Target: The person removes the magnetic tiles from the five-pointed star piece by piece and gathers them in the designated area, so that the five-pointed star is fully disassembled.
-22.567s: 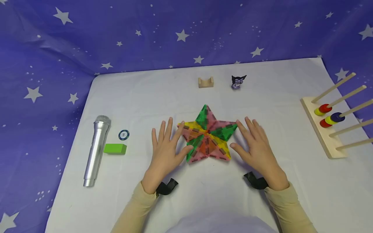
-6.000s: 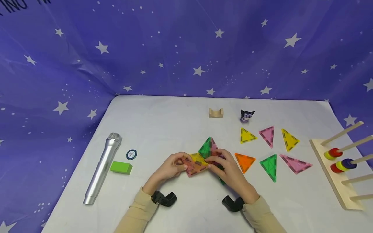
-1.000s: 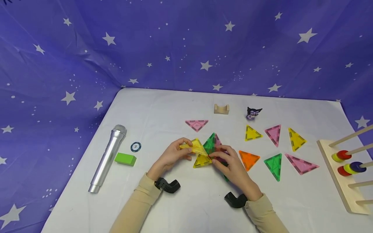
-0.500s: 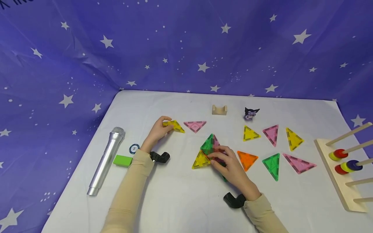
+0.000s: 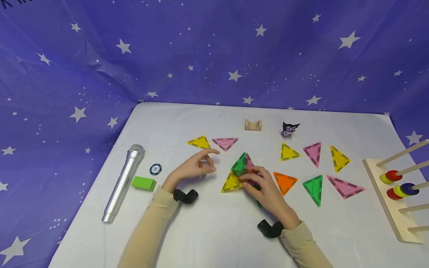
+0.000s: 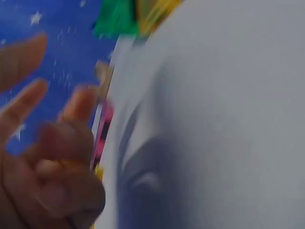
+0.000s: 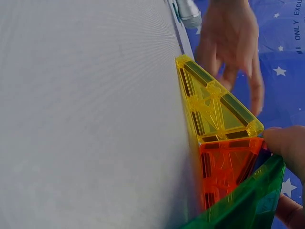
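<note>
In the head view my left hand (image 5: 196,165) hovers over the table with loosely bent fingers and nothing between them, left of a partly joined cluster of see-through magnetic tiles. My right hand (image 5: 266,188) pinches that cluster near its middle, covering part of it. A green tile (image 5: 239,163) and a yellow tile (image 5: 232,182) stick out from under the fingers. The right wrist view shows an orange tile (image 7: 226,164) between the yellow and green ones, the thumb pressing at their meeting point. A loose yellow tile (image 5: 200,142) and a pink tile (image 5: 225,143) lie behind my left hand.
Several loose triangles, among them an orange tile (image 5: 285,182), lie on the right. Further right stands a wooden peg rack (image 5: 385,208) with rings. A silver microphone (image 5: 122,184), a green block (image 5: 143,183) and a round chip (image 5: 155,169) lie left; a small figure (image 5: 289,129) and a wooden cradle (image 5: 253,125) stand behind.
The full star is now partly apart, with loose triangles around it. My left hand pulled a yellow tile off, set it beside the pink one, let go and came back toward the cluster.
</note>
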Demonstrator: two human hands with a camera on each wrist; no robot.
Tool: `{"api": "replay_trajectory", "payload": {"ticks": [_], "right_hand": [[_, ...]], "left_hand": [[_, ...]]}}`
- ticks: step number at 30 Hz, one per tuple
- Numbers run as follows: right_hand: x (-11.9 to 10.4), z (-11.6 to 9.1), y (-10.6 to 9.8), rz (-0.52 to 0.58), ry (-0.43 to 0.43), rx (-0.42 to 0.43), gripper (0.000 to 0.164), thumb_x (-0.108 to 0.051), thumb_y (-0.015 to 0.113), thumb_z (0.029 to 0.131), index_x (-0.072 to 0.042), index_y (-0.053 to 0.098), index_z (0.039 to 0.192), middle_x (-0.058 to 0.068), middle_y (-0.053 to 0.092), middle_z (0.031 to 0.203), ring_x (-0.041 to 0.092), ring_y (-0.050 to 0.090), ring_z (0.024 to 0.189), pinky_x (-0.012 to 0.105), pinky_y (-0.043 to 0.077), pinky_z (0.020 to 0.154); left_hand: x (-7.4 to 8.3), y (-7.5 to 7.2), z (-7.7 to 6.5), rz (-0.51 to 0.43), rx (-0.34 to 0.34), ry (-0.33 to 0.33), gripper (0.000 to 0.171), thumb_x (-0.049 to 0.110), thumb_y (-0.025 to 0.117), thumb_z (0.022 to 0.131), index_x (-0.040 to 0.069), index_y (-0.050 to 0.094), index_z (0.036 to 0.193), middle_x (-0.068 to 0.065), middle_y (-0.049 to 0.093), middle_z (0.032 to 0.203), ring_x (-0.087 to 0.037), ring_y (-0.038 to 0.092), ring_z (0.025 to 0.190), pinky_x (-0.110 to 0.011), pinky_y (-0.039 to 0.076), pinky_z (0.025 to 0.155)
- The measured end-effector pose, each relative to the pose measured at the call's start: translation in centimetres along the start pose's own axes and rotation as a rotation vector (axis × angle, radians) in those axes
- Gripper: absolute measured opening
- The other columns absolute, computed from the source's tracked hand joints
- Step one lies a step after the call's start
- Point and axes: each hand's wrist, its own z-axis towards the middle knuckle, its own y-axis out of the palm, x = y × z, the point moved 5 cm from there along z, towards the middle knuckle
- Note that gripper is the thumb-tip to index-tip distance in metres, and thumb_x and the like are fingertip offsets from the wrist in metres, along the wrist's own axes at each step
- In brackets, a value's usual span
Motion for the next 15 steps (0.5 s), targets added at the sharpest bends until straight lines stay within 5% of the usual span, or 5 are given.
{"api": "replay_trajectory", "payload": {"ticks": [2, 4, 10, 15], "right_hand": [[0.0, 0.0, -0.1, -0.004, -0.004, -0.003, 0.015, -0.019, 0.067, 0.083, -0.019, 0.069, 0.098, 0.008, 0.048, 0.117, 0.026, 0.042, 0.109, 0.048, 0.035, 0.09], [0.0, 0.1, -0.1, -0.007, -0.009, -0.002, 0.016, -0.019, 0.067, 0.083, -0.019, 0.069, 0.099, 0.009, 0.048, 0.117, 0.027, 0.042, 0.109, 0.049, 0.035, 0.09], [-0.1, 0.0, -0.2, -0.002, -0.027, -0.001, 0.016, -0.016, 0.067, 0.083, -0.017, 0.068, 0.099, 0.01, 0.048, 0.116, 0.027, 0.042, 0.109, 0.049, 0.035, 0.089], [-0.2, 0.0, -0.1, 0.007, -0.027, -0.005, 0.016, -0.017, 0.067, 0.083, -0.017, 0.068, 0.099, 0.01, 0.048, 0.116, 0.027, 0.042, 0.109, 0.049, 0.035, 0.089]], "left_hand": [[0.6, 2.4, -0.6, -0.059, -0.155, 0.032, 0.054, 0.008, 0.063, 0.084, 0.006, 0.038, 0.132, -0.014, 0.057, 0.088, -0.031, 0.047, 0.046, -0.033, 0.042, 0.043], [0.9, 4.2, -0.8, -0.016, -0.203, 0.066, 0.055, 0.012, 0.068, 0.082, 0.008, 0.04, 0.129, -0.012, 0.056, 0.087, -0.024, 0.044, 0.044, -0.031, 0.041, 0.044], [0.7, 6.0, -0.7, 0.337, -0.054, 0.097, 0.058, 0.03, 0.078, 0.071, 0.018, 0.049, 0.12, -0.004, 0.048, 0.094, -0.014, 0.043, 0.069, -0.024, 0.037, 0.059], [0.6, 5.9, -0.8, 0.317, 0.004, 0.088, 0.049, 0.024, 0.076, 0.073, 0.017, 0.052, 0.115, -0.001, 0.052, 0.098, -0.013, 0.045, 0.065, -0.025, 0.039, 0.057]]}}
